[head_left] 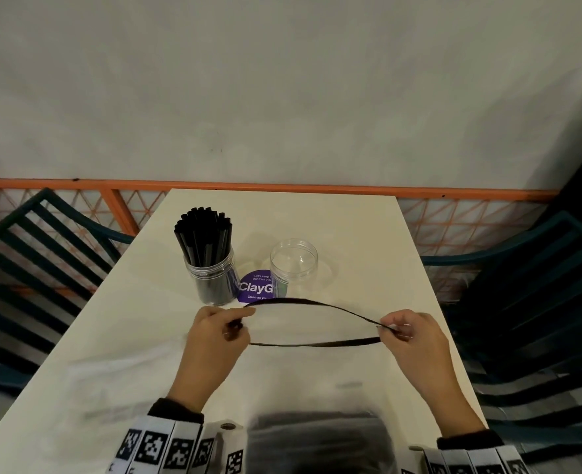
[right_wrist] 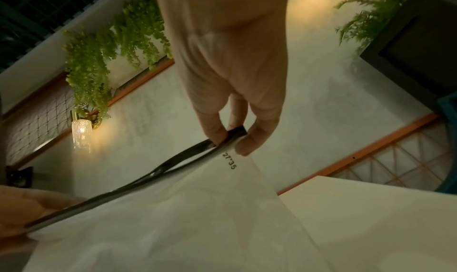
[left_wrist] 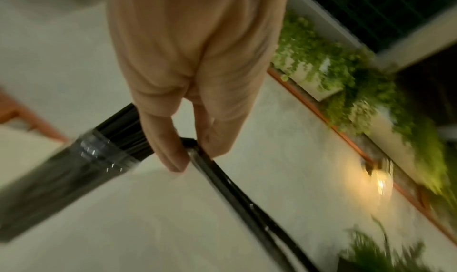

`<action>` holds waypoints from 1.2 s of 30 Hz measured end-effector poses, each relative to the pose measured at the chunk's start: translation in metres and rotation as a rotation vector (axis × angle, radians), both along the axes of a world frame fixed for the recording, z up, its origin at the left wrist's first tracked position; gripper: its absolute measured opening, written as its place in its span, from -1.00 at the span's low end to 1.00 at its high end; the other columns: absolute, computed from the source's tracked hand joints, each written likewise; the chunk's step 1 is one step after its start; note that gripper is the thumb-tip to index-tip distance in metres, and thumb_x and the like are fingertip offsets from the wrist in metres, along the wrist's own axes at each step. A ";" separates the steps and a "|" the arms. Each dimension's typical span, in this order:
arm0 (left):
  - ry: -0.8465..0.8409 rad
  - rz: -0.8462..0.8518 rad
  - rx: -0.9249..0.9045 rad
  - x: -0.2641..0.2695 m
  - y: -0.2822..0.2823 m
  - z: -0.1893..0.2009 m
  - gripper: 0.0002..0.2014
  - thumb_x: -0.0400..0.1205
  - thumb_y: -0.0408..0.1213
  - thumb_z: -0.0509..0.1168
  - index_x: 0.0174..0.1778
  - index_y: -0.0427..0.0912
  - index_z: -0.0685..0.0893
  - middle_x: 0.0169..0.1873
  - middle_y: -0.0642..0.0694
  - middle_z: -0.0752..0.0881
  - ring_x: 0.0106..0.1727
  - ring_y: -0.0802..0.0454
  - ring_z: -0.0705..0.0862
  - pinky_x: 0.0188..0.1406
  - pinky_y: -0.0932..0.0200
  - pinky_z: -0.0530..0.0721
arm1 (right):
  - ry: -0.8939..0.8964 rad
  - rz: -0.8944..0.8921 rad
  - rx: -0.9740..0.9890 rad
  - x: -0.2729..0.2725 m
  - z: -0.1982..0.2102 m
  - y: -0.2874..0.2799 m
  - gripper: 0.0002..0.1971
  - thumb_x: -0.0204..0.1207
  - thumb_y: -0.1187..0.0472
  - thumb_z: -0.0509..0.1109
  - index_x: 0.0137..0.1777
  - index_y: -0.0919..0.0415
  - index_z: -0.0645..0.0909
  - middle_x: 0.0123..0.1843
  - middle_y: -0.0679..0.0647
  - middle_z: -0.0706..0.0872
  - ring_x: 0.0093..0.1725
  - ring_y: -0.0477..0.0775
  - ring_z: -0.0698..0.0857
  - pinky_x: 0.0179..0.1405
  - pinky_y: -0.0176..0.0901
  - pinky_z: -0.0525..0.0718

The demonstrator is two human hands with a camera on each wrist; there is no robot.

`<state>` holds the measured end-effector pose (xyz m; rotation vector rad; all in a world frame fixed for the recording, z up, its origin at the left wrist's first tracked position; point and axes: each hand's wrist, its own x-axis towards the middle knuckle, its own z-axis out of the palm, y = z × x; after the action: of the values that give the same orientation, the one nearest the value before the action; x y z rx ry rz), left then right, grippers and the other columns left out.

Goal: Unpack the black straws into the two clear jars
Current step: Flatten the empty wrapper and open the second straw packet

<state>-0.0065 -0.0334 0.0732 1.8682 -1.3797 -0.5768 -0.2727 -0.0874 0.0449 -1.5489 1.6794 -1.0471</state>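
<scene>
A clear plastic bag [head_left: 299, 378] with a black zip rim [head_left: 311, 343] hangs open over the near table. My left hand [head_left: 235, 325] pinches the rim's left end [left_wrist: 235, 194], and my right hand [head_left: 390, 328] pinches its right end. In the wrist views the left hand [left_wrist: 194, 151] and right hand [right_wrist: 231, 137] each pinch the rim [right_wrist: 160, 168]. A dark bundle of black straws [head_left: 320, 436] shows blurred in the bag's bottom. The left clear jar [head_left: 210, 278] is packed with upright black straws [head_left: 204, 234]. The right clear jar [head_left: 293, 265] stands empty.
Both jars stand mid-table on the cream table [head_left: 317, 217], with a round purple sticker [head_left: 255, 287] between them. Dark slatted chairs flank the table at left [head_left: 26, 254] and right [head_left: 529, 302]. An orange lattice rail [head_left: 282, 186] and wall lie behind.
</scene>
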 end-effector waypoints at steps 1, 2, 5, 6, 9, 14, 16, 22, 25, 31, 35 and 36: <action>0.163 0.000 0.013 -0.001 0.000 0.001 -0.72 0.51 -0.47 0.35 0.01 -0.01 0.74 -0.12 -0.02 0.62 -0.11 0.10 0.67 -0.03 0.39 0.58 | -0.002 0.005 0.029 0.002 -0.002 -0.001 -0.90 0.42 0.34 0.48 -0.11 0.16 0.72 -0.04 0.15 0.71 -0.15 0.07 0.71 -0.08 -0.28 0.64; 0.371 -0.009 0.031 -0.003 0.000 0.002 -0.74 0.50 -0.48 0.37 -0.02 -0.03 0.72 -0.12 -0.07 0.67 -0.11 0.03 0.71 -0.06 0.31 0.64 | -0.058 0.025 0.074 0.004 -0.004 -0.001 -0.91 0.43 0.33 0.47 -0.09 0.18 0.75 -0.09 0.14 0.76 -0.13 0.10 0.73 -0.01 -0.15 0.69; 0.905 -0.022 0.088 -0.007 -0.002 0.002 -0.74 0.49 -0.55 0.34 0.03 -0.18 0.55 -0.12 -0.29 0.74 -0.09 -0.08 0.73 -0.16 0.23 0.74 | -0.386 0.113 0.252 0.016 -0.002 -0.001 -0.87 0.48 0.38 0.40 -0.14 0.20 0.76 -0.20 0.13 0.81 -0.15 0.13 0.76 -0.10 -0.18 0.78; 0.954 -0.024 0.119 -0.006 -0.003 -0.001 -0.73 0.51 -0.55 0.31 0.06 -0.21 0.53 -0.12 -0.31 0.74 -0.08 -0.09 0.73 -0.15 0.20 0.73 | -0.471 0.133 0.302 0.020 -0.001 -0.001 -0.87 0.49 0.41 0.38 -0.13 0.24 0.75 -0.21 0.15 0.80 -0.15 0.13 0.75 -0.18 -0.24 0.77; 0.793 -0.034 0.216 -0.005 -0.006 -0.010 -0.78 0.57 -0.48 0.26 0.11 -0.20 0.59 -0.15 -0.21 0.74 -0.10 -0.01 0.65 -0.14 0.22 0.58 | -0.724 0.160 0.448 0.028 0.001 -0.003 -0.84 0.53 0.43 0.31 0.06 0.37 0.67 -0.15 0.22 0.77 -0.15 0.16 0.74 -0.18 -0.14 0.76; 1.201 -0.025 0.204 0.008 -0.006 -0.014 -0.76 0.51 -0.50 0.30 0.06 -0.22 0.57 -0.32 -0.10 0.82 -0.35 0.07 0.75 -0.34 0.24 0.75 | -1.295 0.107 0.581 0.014 -0.007 -0.016 -0.45 0.16 0.37 0.60 0.19 0.28 0.56 -0.16 0.17 0.81 -0.23 0.04 0.81 -0.29 -0.12 0.80; 1.433 -0.032 0.193 0.017 -0.005 -0.016 -0.42 0.11 -0.42 0.63 0.01 -0.21 0.56 -0.34 -0.15 0.79 -0.43 0.02 0.71 -0.35 0.15 0.78 | -1.430 0.104 0.553 0.006 -0.010 -0.019 -0.22 -0.35 0.35 0.80 0.00 0.27 0.65 -0.24 0.15 0.81 -0.30 0.03 0.78 -0.36 -0.17 0.78; 1.607 -0.080 0.149 0.016 -0.008 -0.018 -0.40 -0.15 -0.35 0.65 -0.18 -0.17 0.67 -0.23 -0.15 0.80 -0.27 -0.07 0.77 -0.30 0.04 0.78 | -1.349 0.195 0.564 0.005 -0.006 -0.013 -0.67 0.29 0.09 0.56 -0.01 0.27 0.67 -0.06 0.17 0.75 -0.14 0.04 0.74 -0.25 -0.20 0.78; 1.564 -0.175 0.096 0.010 -0.007 -0.005 -0.59 0.03 -0.23 0.63 -0.23 -0.20 0.74 -0.11 -0.18 0.80 -0.11 -0.09 0.79 -0.15 -0.04 0.79 | -0.751 0.213 0.450 0.010 -0.006 -0.011 -0.81 0.54 0.29 0.33 0.14 0.23 0.54 0.17 0.25 0.67 0.10 0.16 0.69 -0.01 -0.10 0.73; 0.854 -0.082 0.085 -0.011 -0.006 0.004 -0.67 0.46 -0.52 0.38 -0.07 -0.06 0.44 -0.05 -0.16 0.64 -0.14 0.00 0.65 -0.16 0.17 0.69 | -0.051 0.028 0.159 0.013 -0.010 -0.018 -0.88 0.53 0.30 0.35 -0.11 0.05 0.63 -0.01 0.22 0.74 -0.11 0.16 0.70 -0.12 -0.16 0.61; 0.407 0.063 0.064 -0.002 -0.009 -0.007 -0.86 0.55 -0.40 0.29 -0.14 -0.05 0.52 0.01 -0.13 0.55 -0.15 -0.01 0.61 -0.25 0.21 0.55 | -0.502 -0.018 0.269 0.008 0.005 -0.016 -0.86 0.47 0.46 0.39 -0.16 0.22 0.67 -0.18 0.24 0.75 -0.19 0.13 0.72 -0.34 -0.28 0.69; 0.287 0.098 0.054 0.003 -0.009 -0.009 -0.93 0.54 -0.32 0.32 -0.18 -0.06 0.57 0.03 -0.13 0.53 -0.17 0.00 0.62 -0.25 0.23 0.52 | -0.573 -0.018 0.289 0.006 0.009 -0.016 -0.87 0.47 0.47 0.38 -0.16 0.26 0.68 -0.20 0.22 0.75 -0.18 0.12 0.71 -0.38 -0.32 0.71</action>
<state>-0.0037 -0.0420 0.0643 1.8023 -1.0891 -0.8037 -0.2665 -0.1031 0.0535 -0.9341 1.3654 -1.0725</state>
